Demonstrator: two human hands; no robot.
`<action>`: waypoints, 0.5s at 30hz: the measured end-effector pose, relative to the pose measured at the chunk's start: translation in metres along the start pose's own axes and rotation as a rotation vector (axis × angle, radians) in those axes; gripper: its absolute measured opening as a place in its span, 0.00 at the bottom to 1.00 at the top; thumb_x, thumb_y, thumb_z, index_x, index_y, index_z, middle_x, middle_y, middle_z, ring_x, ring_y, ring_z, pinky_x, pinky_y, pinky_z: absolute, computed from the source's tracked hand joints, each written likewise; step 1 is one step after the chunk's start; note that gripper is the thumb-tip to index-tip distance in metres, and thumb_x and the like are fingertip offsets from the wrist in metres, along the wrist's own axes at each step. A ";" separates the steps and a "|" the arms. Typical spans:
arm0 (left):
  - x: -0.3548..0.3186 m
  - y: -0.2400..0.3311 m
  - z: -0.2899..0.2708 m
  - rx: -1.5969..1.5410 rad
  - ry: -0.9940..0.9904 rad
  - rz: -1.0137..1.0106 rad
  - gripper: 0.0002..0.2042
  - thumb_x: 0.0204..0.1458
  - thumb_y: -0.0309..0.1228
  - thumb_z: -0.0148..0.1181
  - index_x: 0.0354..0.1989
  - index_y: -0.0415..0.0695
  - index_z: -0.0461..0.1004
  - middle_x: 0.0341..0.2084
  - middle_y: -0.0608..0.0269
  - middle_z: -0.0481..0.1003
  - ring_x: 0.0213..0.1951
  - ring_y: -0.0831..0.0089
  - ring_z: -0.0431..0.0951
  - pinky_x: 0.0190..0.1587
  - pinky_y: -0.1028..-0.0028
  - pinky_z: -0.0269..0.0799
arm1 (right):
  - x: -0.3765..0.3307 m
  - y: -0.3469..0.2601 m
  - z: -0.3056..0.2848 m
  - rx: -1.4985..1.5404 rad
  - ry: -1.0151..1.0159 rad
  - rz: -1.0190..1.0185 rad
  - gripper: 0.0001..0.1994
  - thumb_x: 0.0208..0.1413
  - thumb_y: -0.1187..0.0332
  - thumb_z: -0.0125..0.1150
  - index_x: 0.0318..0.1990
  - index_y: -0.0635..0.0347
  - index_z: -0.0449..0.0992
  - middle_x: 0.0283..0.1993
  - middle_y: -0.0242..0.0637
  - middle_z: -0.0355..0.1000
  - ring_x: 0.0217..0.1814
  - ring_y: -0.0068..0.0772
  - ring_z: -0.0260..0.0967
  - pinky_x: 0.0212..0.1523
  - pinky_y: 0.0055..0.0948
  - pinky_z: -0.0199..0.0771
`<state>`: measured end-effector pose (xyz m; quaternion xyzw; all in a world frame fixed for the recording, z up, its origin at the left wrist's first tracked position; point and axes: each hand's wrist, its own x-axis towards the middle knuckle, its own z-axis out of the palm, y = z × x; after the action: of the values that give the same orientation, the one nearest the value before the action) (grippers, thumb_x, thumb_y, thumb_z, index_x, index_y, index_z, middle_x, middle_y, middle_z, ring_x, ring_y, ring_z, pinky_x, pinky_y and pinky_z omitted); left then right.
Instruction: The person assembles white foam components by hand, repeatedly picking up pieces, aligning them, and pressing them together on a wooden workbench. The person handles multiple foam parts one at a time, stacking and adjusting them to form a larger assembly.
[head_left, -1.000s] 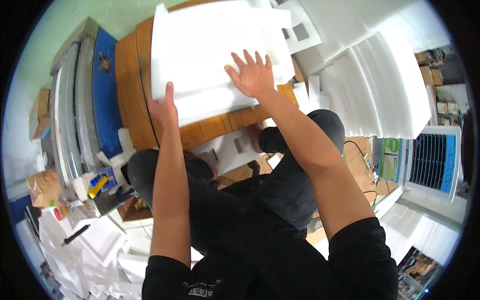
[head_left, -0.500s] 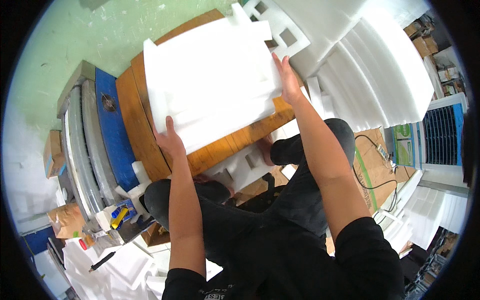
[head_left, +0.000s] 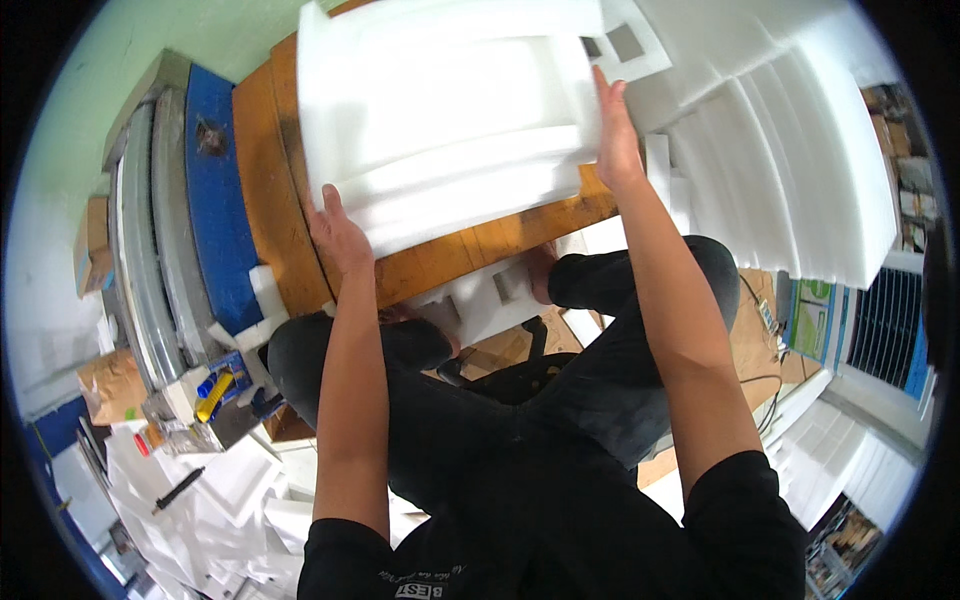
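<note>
A wide white foam piece with raised edges and a shallow recess spans the space between my hands, over a wooden bench top. My left hand grips its near left corner, thumb up along the side. Against the right side presses my right hand, its fingers pointing away from me. The underside of the foam is hidden, so I cannot tell how much of it rests on the wood. Behind its far right corner lies another foam piece with square cutouts.
Tall stacked foam sheets stand at the right. Left of the bench are a blue panel and long rollers. A yellow-handled tool and a black pen-shaped tool lie lower left. Foam with cutouts sits below the bench.
The foam piece and both hands sit higher in the picture, as the whole view has shifted too. The recess and raised edges of the foam show more clearly. Both hands keep their hold.
</note>
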<state>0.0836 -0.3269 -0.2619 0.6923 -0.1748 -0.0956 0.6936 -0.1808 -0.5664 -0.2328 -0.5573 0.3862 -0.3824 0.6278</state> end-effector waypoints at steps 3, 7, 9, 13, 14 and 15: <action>0.008 -0.020 -0.005 -0.151 0.017 -0.035 0.25 0.71 0.44 0.47 0.61 0.30 0.71 0.51 0.54 0.76 0.53 0.66 0.73 0.61 0.68 0.65 | 0.005 0.008 -0.013 0.045 0.005 -0.011 0.44 0.68 0.29 0.26 0.80 0.50 0.50 0.84 0.42 0.38 0.86 0.45 0.28 0.81 0.51 0.21; 0.016 -0.050 -0.020 -0.039 0.057 -0.101 0.29 0.72 0.47 0.43 0.68 0.32 0.66 0.63 0.49 0.70 0.63 0.62 0.68 0.68 0.68 0.58 | -0.005 -0.001 0.019 0.011 0.088 0.008 0.40 0.72 0.34 0.26 0.79 0.52 0.51 0.83 0.40 0.43 0.85 0.45 0.35 0.82 0.48 0.31; 0.010 -0.033 -0.009 -0.178 0.018 -0.191 0.30 0.73 0.49 0.41 0.68 0.33 0.66 0.64 0.51 0.69 0.64 0.62 0.67 0.70 0.68 0.55 | -0.002 -0.005 0.012 0.038 0.095 0.028 0.40 0.72 0.34 0.26 0.79 0.54 0.51 0.83 0.40 0.44 0.85 0.46 0.37 0.82 0.49 0.33; 0.020 -0.015 -0.015 -0.337 0.004 -0.216 0.33 0.73 0.53 0.35 0.67 0.34 0.69 0.68 0.50 0.67 0.68 0.62 0.64 0.73 0.67 0.50 | 0.002 -0.004 0.002 0.174 0.072 0.088 0.40 0.72 0.34 0.26 0.78 0.54 0.53 0.83 0.40 0.45 0.85 0.46 0.38 0.81 0.50 0.34; 0.022 -0.008 -0.017 -0.358 0.025 -0.258 0.34 0.72 0.55 0.34 0.68 0.37 0.69 0.69 0.49 0.66 0.70 0.61 0.62 0.74 0.66 0.47 | 0.002 -0.005 -0.002 0.231 0.057 0.110 0.40 0.72 0.35 0.25 0.78 0.54 0.54 0.83 0.40 0.45 0.85 0.45 0.38 0.81 0.51 0.34; 0.023 -0.001 -0.016 -0.390 0.039 -0.304 0.34 0.72 0.56 0.33 0.69 0.40 0.68 0.69 0.47 0.65 0.72 0.59 0.59 0.75 0.66 0.45 | 0.001 -0.005 -0.010 0.231 0.102 0.082 0.40 0.72 0.35 0.29 0.77 0.57 0.55 0.82 0.42 0.48 0.83 0.46 0.42 0.80 0.50 0.38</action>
<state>0.1110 -0.3211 -0.2603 0.5653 -0.0337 -0.2175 0.7950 -0.1898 -0.5715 -0.2288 -0.4447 0.3935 -0.4264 0.6824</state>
